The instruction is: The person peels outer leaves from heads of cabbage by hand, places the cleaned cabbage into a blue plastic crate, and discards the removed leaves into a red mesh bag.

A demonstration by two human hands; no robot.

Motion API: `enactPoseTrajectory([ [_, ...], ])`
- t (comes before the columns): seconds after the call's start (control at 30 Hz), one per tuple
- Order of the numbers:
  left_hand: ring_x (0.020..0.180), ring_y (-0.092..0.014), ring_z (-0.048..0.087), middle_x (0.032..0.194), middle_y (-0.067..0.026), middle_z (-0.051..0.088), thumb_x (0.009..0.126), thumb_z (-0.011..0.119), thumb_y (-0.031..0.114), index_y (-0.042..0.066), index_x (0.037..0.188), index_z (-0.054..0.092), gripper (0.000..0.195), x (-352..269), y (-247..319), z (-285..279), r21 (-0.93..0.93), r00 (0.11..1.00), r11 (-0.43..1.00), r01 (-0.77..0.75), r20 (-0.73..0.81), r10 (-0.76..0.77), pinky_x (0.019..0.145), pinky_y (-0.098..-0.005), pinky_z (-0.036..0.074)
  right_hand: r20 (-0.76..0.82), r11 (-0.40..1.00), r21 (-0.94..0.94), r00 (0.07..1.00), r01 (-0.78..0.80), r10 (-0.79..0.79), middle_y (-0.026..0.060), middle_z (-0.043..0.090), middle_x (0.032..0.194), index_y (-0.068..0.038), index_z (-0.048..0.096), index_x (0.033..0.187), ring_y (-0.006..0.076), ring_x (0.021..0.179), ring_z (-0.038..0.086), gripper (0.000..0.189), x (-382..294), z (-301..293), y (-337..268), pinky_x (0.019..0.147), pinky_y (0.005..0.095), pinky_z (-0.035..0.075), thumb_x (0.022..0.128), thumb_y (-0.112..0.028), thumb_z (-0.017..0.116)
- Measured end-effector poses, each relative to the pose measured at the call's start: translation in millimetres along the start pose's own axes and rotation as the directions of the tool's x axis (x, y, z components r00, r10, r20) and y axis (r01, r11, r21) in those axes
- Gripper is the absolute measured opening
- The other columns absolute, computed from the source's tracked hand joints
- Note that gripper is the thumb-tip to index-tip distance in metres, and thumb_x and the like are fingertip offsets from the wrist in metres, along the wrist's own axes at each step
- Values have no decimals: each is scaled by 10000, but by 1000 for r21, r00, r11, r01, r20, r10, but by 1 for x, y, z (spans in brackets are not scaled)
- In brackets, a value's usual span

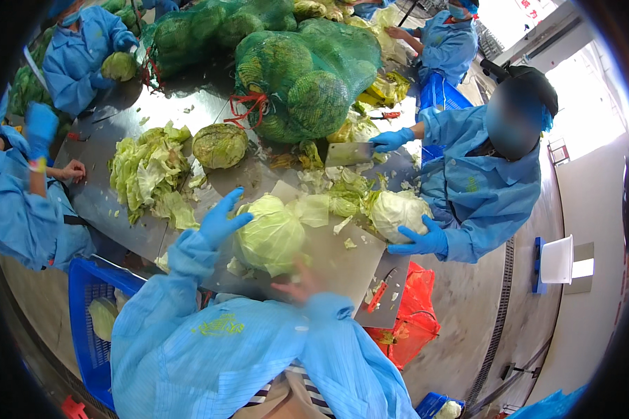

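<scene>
A pale green cabbage head (270, 234) rests on the metal table before me, with a loose outer leaf at its upper right. My left hand (224, 217), in a blue glove, is raised at the cabbage's left side with fingers spread; whether the fingertips touch it I cannot tell. At the cabbage's lower right is my right hand (300, 283), bare and blurred, its fingers apart and nothing visible in it. A heap of stripped cabbage leaves (149, 170) lies to the upper left, beside an untrimmed cabbage (219, 145).
Green net sacks of cabbages (306, 78) cover the table's far side. At right, a co-worker holds a cleaver (349, 154) and a cabbage (400, 216). A red-handled knife (377, 297) lies near the table corner. A blue crate (91, 361) stands lower left, a red net sack (416, 314) lower right.
</scene>
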State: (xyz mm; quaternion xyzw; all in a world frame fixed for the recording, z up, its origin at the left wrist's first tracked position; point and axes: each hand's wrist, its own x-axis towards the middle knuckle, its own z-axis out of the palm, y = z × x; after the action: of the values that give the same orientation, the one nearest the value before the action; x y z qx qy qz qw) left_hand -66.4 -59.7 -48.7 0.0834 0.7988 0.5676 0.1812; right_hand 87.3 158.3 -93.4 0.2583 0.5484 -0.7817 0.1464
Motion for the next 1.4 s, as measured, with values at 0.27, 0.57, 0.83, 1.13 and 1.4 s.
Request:
enactPoseTrajectory([
  [0.27, 1105, -227, 496, 1197, -139, 514, 799, 699, 288, 8, 1264, 405, 616, 3, -17, 33, -281, 996, 958, -63, 40, 77, 953, -350, 392, -219, 992, 69, 969, -102, 115, 100, 601, 1064, -92, 502, 1185, 236, 949, 602, 570, -15, 12, -43, 665, 349, 525, 773, -431, 705],
  [0.57, 1257, -302, 359, 1335, -167, 380, 687, 767, 340, 53, 1345, 335, 837, -44, 29, 60, 69, 915, 931, -358, -173, 364, 1073, -409, 268, -85, 477, -819, 755, 319, -650, 157, 583, 1158, -36, 544, 1117, 317, 1008, 589, 524, -36, 11, -75, 825, 387, 479, 721, -316, 742],
  [0.83, 1207, -365, 396, 1262, -146, 445, 515, 847, 341, 87, 1245, 446, 871, -47, 58, 70, 417, 858, 787, -455, -34, 513, 1078, -456, 256, -249, 718, -550, 737, 426, -628, 154, 629, 1092, -28, 573, 1068, 277, 963, 625, 376, -26, -17, -37, 771, 332, 503, 729, -137, 692],
  [1.13, 1265, -295, 341, 1316, -127, 362, 577, 836, 251, 97, 1313, 346, 898, -50, -5, 32, -80, 916, 912, -402, -40, 400, 1051, -388, 315, -381, 756, 643, 907, 121, 180, 31, 601, 855, -103, 584, 1012, 176, 685, 585, 232, 7, -71, -39, 629, 294, 488, 791, -170, 600],
  [1.4, 1220, -333, 433, 1353, -181, 374, 807, 635, 86, 145, 1443, 134, 811, -101, -30, 14, -902, 939, 429, 53, -100, -328, 977, -479, 425, -263, 894, 97, 878, 437, -401, 27, 605, 854, -63, 594, 991, 150, 718, 592, 236, 32, -34, -18, 625, 287, 481, 800, -202, 600],
])
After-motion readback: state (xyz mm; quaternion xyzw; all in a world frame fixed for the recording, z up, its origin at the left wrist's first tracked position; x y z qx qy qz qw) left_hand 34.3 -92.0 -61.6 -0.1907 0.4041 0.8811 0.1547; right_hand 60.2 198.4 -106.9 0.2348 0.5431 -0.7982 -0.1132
